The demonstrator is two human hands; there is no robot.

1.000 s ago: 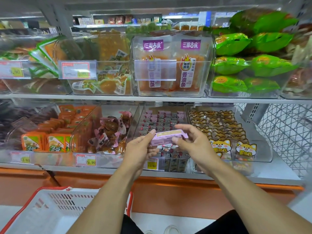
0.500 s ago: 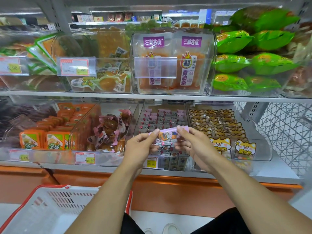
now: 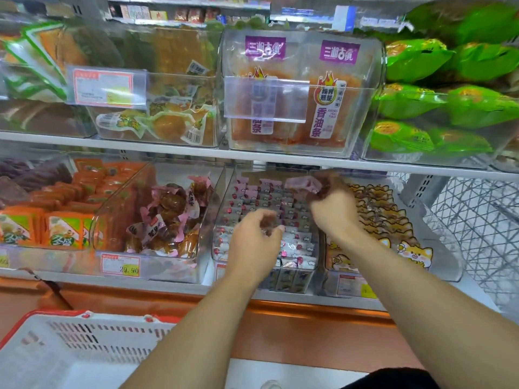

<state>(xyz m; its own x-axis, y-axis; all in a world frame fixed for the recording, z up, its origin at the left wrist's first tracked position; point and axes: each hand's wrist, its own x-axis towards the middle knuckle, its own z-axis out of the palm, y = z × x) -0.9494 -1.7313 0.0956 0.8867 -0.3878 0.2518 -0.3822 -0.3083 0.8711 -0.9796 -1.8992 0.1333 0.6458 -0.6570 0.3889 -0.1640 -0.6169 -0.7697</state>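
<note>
My R hand [image 3: 334,214] pinches a pink snack pkt [image 3: 302,184] over the clear bin [image 3: 222,220] of like pkts; L hand [image 3: 252,242] hovers above bin front, fingers loosely curled.

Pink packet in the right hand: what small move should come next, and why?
Probably lower the small pink plastic packet into the clear plastic bin and let go: the right hand pinches it just above the rows of like packets at the bin's back, and the left hand hovers nearby, seemingly empty.

A pink snack packet [image 3: 302,183] — blurred, tilted — held above its clear bin [image 3: 222,220].
</note>
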